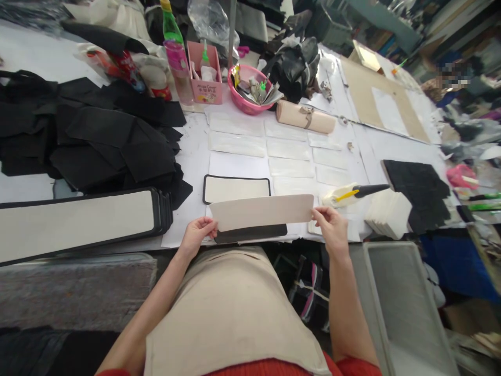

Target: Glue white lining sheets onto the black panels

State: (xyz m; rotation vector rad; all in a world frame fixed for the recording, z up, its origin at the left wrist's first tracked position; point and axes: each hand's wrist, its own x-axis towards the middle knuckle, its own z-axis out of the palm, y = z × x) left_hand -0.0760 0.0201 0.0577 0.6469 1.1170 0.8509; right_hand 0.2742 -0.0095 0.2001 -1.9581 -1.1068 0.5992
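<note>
A pale beige rectangular strip (pixel 262 212) with rounded corners is stretched between my two hands, just over the near edge of the table. My left hand (pixel 199 233) pinches its left end, and my right hand (pixel 332 226) pinches the right end between thumb and fingers. Partly hidden below the strip lies a flat black piece (pixel 254 235). Just beyond it rests a cream panel with a black border (pixel 237 189), its near side covered by the strip. Close to my right hand is a brush-like tool with a black tapered end and a yellow part (pixel 347 195).
To the left lie a heap of black pieces (pixel 97 136) and a stack of long black-edged cream panels (pixel 78 222). Clear strips (pixel 289 149), a pink basket (pixel 250 107) and a beige roll (pixel 303 117) occupy the far side. White pieces (pixel 389 214) are stacked at right.
</note>
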